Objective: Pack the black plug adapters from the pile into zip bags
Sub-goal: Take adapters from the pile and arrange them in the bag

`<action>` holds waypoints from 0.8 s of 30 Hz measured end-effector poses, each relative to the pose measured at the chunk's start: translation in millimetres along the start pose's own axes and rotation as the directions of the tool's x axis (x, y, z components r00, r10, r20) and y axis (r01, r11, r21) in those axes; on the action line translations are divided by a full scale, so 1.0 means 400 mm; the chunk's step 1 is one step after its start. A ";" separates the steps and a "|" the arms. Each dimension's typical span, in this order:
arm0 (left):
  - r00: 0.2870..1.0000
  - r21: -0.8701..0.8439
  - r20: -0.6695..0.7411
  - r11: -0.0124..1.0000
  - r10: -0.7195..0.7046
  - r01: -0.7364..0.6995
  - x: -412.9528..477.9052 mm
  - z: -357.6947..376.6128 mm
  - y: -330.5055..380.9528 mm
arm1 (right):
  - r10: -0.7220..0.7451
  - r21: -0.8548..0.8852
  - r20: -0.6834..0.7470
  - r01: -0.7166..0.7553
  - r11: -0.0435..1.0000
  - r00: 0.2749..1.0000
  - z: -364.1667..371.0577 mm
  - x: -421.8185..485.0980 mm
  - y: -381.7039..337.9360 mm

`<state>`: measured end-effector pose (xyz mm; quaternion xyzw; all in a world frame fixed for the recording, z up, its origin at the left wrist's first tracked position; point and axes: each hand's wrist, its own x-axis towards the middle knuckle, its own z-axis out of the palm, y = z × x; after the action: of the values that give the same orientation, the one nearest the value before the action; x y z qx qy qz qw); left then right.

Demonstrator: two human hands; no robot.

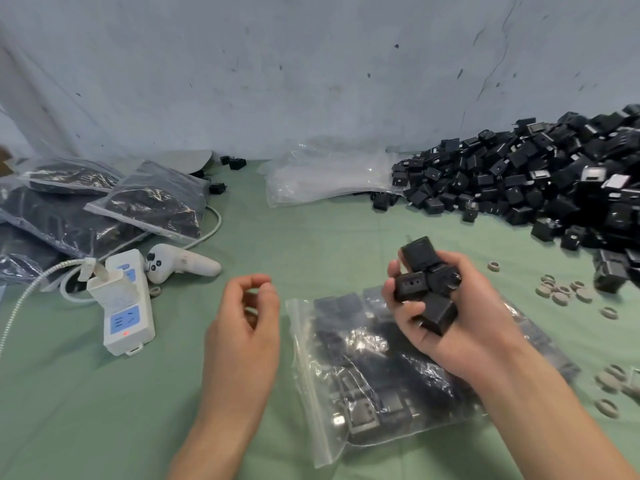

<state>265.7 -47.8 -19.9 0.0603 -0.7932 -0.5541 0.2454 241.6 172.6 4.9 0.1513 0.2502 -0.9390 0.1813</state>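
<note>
Green tabletop [263, 223] (adapter pile [519, 174] right) meets cracked wall [311, 71].

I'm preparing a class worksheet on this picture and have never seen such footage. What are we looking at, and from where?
One camera, worn on a person's head, looks down at their two bare hands; there is no machine. The right hand grips several black adapters above a part-filled zip bag on the green table. The left hand hovers loosely curled, apparently empty. At right lies the adapter pile; at left, filled bags, a power strip and a controller.
</note>
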 end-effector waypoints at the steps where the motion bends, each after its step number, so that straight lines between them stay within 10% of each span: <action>1: 0.998 -0.025 0.033 0.998 0.061 -0.060 -0.002 0.003 0.014 | 0.020 -0.094 -0.001 -0.020 0.995 1.000 0.008 -0.001 0.006; 11: 0.889 -0.067 0.367 0.961 0.275 -0.269 -0.024 0.063 0.068 | -0.019 -0.639 0.029 0.033 0.768 0.999 0.064 -0.020 0.070; 19: 0.957 -0.534 0.259 0.806 -0.132 0.256 0.012 0.001 0.040 | 0.023 -0.434 0.010 -0.017 0.901 1.000 0.057 -0.030 0.024; 24: 0.925 -0.240 0.321 0.927 -0.203 0.287 0.000 0.032 0.010 | 0.021 -0.433 -0.035 -0.034 0.901 0.999 0.046 -0.023 0.027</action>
<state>260.5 -35.3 -19.8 0.0422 -0.7191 -0.6910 0.0603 250.7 156.4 19.0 0.1246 0.4532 -0.8548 0.2201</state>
